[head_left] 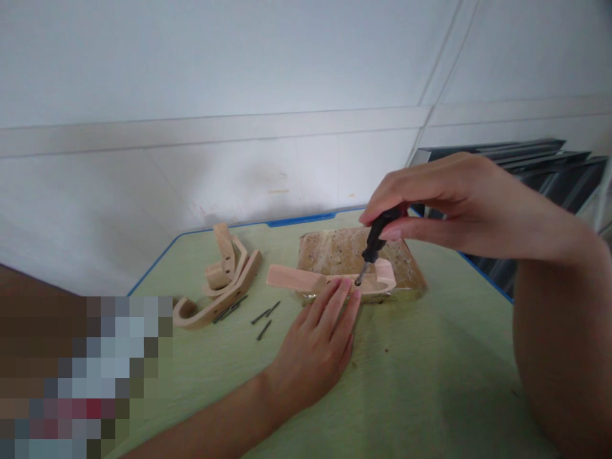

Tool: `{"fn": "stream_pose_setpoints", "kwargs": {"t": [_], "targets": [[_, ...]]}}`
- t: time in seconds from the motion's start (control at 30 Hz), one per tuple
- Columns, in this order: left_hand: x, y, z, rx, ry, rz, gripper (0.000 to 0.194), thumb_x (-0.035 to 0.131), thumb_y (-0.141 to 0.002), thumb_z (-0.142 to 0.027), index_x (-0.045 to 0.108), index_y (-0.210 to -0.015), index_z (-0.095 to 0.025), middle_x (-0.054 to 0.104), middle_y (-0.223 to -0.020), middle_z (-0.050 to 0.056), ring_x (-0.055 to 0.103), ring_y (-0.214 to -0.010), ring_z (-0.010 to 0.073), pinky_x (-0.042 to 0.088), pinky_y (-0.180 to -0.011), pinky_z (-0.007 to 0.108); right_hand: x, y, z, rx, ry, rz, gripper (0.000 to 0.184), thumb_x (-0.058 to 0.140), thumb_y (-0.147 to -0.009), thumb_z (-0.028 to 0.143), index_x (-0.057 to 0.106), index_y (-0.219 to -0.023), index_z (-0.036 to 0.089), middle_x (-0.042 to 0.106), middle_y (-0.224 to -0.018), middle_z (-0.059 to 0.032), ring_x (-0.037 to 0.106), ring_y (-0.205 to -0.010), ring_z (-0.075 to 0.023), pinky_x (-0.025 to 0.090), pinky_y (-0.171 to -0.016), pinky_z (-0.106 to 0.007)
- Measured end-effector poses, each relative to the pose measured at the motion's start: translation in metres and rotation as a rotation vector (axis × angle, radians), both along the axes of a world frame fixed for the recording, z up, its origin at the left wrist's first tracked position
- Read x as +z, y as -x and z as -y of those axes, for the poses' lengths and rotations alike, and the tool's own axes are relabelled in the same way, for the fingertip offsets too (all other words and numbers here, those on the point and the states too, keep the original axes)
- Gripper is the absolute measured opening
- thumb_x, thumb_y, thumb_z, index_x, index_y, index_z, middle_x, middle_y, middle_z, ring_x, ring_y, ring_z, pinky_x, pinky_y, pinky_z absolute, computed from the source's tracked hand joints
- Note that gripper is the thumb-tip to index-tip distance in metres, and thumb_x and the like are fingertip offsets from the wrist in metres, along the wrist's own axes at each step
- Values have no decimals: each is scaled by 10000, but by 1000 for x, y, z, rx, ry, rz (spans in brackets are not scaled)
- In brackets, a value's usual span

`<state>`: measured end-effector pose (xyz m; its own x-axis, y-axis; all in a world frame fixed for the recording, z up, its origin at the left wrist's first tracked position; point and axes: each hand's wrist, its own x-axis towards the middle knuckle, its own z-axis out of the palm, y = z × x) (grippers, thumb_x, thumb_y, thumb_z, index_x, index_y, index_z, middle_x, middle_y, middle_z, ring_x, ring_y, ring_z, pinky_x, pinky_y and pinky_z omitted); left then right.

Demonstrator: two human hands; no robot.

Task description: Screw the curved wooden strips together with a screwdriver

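Note:
A curved wooden hook (296, 278) lies across the front of a brown block (329, 248) wrapped in clear film, its curl toward the right. With fingers stretched out, my left hand (320, 344) presses the hook's middle flat against the block. My right hand (430, 204) grips a screwdriver (377, 236) by its black handle, thumb and fingers around the top. The screwdriver leans slightly, its tip on a screw (357, 282) in a hole of the hook, right beside my left fingertips. Small holes dot the block's top.
More wooden hooks (239, 277) are piled on the left of the green table (430, 370). Several dark screws (264, 313) lie near them. A white wall (215, 178) rises behind the table, and dark panels (549, 172) lean at the right.

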<state>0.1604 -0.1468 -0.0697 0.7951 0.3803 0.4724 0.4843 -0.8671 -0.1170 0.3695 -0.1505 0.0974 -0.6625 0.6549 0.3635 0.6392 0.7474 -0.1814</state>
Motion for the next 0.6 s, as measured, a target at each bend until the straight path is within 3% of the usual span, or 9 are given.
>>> {"fn": "stream_pose_setpoints", "kwargs": {"t": [0.2, 0.6], "targets": [[-1, 1, 0, -2, 11, -2, 515, 435, -809, -179, 307, -1289, -44, 299, -1360, 188, 199, -1285, 299, 341, -996, 447, 2, -6, 2, 6, 83, -15, 267, 459, -836, 204, 550, -1084, 165, 609, -1035, -16, 554, -918, -110, 433, -756, -190], [-1, 1, -1, -2, 4, -12, 530, 450, -802, -178, 304, -1291, -34, 295, -1360, 191, 200, -1282, 304, 344, -994, 440, 0, -6, 1, -19, 71, -26, 277, 467, -833, 208, 563, -1090, 171, 617, -1039, 4, 553, -939, -89, 423, -773, -153]]}}
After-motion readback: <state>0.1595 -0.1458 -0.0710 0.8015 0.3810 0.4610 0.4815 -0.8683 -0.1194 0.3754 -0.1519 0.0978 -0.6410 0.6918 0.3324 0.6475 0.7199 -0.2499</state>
